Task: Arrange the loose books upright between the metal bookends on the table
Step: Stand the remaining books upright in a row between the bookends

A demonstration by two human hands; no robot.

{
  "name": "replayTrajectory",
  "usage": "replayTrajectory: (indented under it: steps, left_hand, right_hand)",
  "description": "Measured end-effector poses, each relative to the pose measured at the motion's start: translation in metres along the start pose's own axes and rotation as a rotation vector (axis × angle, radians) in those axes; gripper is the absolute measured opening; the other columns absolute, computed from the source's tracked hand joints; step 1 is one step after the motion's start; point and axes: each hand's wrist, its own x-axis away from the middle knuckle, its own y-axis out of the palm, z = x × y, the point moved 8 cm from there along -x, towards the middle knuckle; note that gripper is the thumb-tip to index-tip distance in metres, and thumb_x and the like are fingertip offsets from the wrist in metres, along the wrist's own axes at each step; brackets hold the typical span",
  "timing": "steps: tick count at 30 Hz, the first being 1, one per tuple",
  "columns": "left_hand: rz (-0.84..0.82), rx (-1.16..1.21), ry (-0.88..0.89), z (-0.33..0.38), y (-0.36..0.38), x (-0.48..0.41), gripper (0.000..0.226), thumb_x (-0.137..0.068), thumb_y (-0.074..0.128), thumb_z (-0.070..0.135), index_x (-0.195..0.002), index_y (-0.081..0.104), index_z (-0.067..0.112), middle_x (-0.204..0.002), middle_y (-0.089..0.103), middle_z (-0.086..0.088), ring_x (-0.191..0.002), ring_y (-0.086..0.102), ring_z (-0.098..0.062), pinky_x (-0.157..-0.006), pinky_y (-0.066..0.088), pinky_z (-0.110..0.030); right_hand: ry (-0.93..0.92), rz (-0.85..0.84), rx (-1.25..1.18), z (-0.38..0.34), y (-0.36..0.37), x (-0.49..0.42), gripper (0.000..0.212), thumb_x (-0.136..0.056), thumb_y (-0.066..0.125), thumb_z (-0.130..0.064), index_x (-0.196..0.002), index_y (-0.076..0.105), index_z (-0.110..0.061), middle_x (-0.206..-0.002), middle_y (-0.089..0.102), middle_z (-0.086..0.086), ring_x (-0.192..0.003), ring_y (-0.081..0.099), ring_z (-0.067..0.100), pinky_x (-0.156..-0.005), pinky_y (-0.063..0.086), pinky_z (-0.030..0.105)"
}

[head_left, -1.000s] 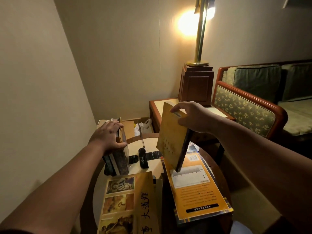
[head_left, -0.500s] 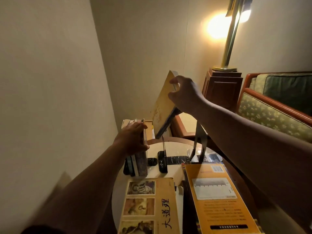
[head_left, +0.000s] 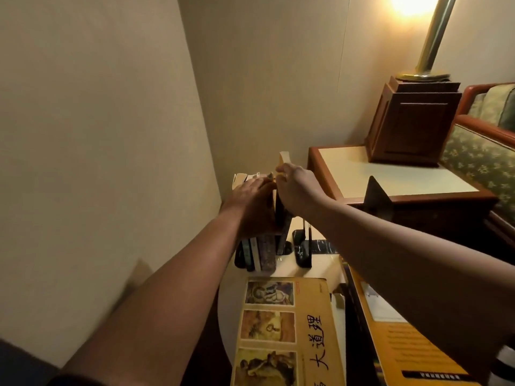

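The book (head_left: 282, 227) has come down from mid-air and now stands upright on the table (head_left: 316, 267), against the row (head_left: 260, 254) and short of the right bookend (head_left: 303, 247). The right hand (head_left: 295, 188) pinches its top edge. The left hand (head_left: 250, 203) clasps the row's tops. A picture book (head_left: 287, 330) and an orange book (head_left: 404, 346) lie flat nearer the camera.

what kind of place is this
Probably a hotel room or lounge corner: a wood-framed upholstered sofa, a brass lamp, a wooden side table, and a small round table where the right hand holds a yellow book upright.
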Motion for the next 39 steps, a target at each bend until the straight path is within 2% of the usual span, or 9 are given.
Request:
replayTrajectory:
  steps: [2,5,7,10,14,18,21,27,39]
  left_hand:
    - [-0.031,0.011,-0.042,-0.010,0.007,-0.005,0.088,-0.074,0.071,0.055,-0.148,0.033,0.028,-0.152,0.040,0.000,-0.140,0.037,-0.020,-0.114,0.034,-0.038]
    - [-0.048,-0.052,-0.011,-0.013,0.009,-0.008,0.060,-0.098,0.052,0.016,-0.153,0.029,0.015,-0.159,0.030,-0.006,-0.147,0.026,-0.022,-0.119,0.025,-0.037]
    - [-0.021,-0.040,0.003,-0.007,0.002,-0.004,0.052,-0.101,0.042,0.011,-0.152,0.030,0.013,-0.160,0.029,-0.007,-0.148,0.023,-0.022,-0.120,0.022,-0.038]
    - [0.023,0.001,0.017,-0.001,-0.003,0.000,0.050,-0.100,0.041,0.014,-0.150,0.033,0.018,-0.159,0.032,-0.004,-0.148,0.024,-0.021,-0.120,0.022,-0.039]
    - [0.009,0.017,0.028,0.000,-0.006,0.003,0.056,-0.094,0.054,0.022,-0.148,0.037,0.026,-0.157,0.035,-0.002,-0.146,0.027,-0.021,-0.118,0.024,-0.040]
    - [-0.070,-0.043,0.038,0.000,-0.005,0.006,0.076,-0.078,0.069,0.031,-0.147,0.037,0.028,-0.157,0.032,-0.002,-0.146,0.026,-0.024,-0.117,0.026,-0.042]
    - [-0.093,-0.060,0.039,-0.002,-0.005,0.006,0.087,-0.071,0.076,0.036,-0.147,0.036,0.030,-0.158,0.031,-0.003,-0.146,0.025,-0.024,-0.118,0.025,-0.042]
    - [-0.108,-0.083,0.051,-0.003,-0.002,0.005,0.094,-0.069,0.074,0.064,-0.147,0.034,0.030,-0.159,0.029,-0.002,-0.148,0.022,-0.024,-0.119,0.019,-0.041]
    - [-0.303,-0.145,0.011,-0.001,0.001,-0.009,0.099,-0.067,0.075,0.067,-0.147,0.025,0.038,-0.156,0.020,-0.006,-0.145,0.016,-0.033,-0.115,0.025,-0.051]
  right_hand:
    - [0.008,-0.022,-0.017,0.004,0.012,0.001,0.036,-0.100,0.035,-0.022,-0.119,0.065,-0.015,-0.116,0.068,0.012,-0.105,0.062,0.031,-0.095,0.051,0.044]
    - [0.030,-0.064,-0.088,0.010,0.024,0.004,0.043,-0.096,0.034,-0.018,-0.125,0.065,-0.019,-0.121,0.067,0.012,-0.114,0.059,0.031,-0.100,0.046,0.039]
    - [0.079,-0.089,-0.209,0.016,0.031,0.006,0.049,-0.094,0.038,-0.009,-0.138,0.056,-0.020,-0.134,0.060,0.013,-0.125,0.053,0.031,-0.103,0.043,0.036]
    - [0.165,-0.089,-0.345,0.028,0.040,0.012,0.057,-0.095,0.043,-0.008,-0.149,0.041,-0.023,-0.142,0.052,0.014,-0.128,0.049,0.031,-0.102,0.042,0.034]
    - [0.149,-0.053,-0.265,0.030,0.047,0.010,0.034,-0.104,0.039,-0.024,-0.135,0.051,-0.019,-0.121,0.062,0.011,-0.108,0.059,0.026,-0.092,0.051,0.038]
    - [0.193,-0.074,-0.455,0.041,0.057,0.019,0.033,-0.107,0.034,-0.031,-0.120,0.058,-0.014,-0.110,0.063,0.014,-0.100,0.062,0.028,-0.085,0.057,0.046]
    - [0.242,-0.129,-0.637,0.053,0.068,0.037,0.032,-0.109,0.028,-0.037,-0.115,0.053,-0.019,-0.103,0.062,0.003,-0.095,0.060,0.014,-0.074,0.051,0.034]
    - [0.511,-0.377,-0.661,0.095,0.111,0.055,0.071,-0.100,0.025,-0.064,-0.150,0.037,-0.014,-0.154,0.036,0.019,-0.142,0.031,0.041,-0.114,0.030,0.056]
    - [0.491,-0.512,-0.609,0.107,0.121,0.059,0.069,-0.097,0.037,-0.068,-0.153,0.029,-0.030,-0.158,0.035,0.010,-0.142,0.035,0.038,-0.101,0.035,0.059]
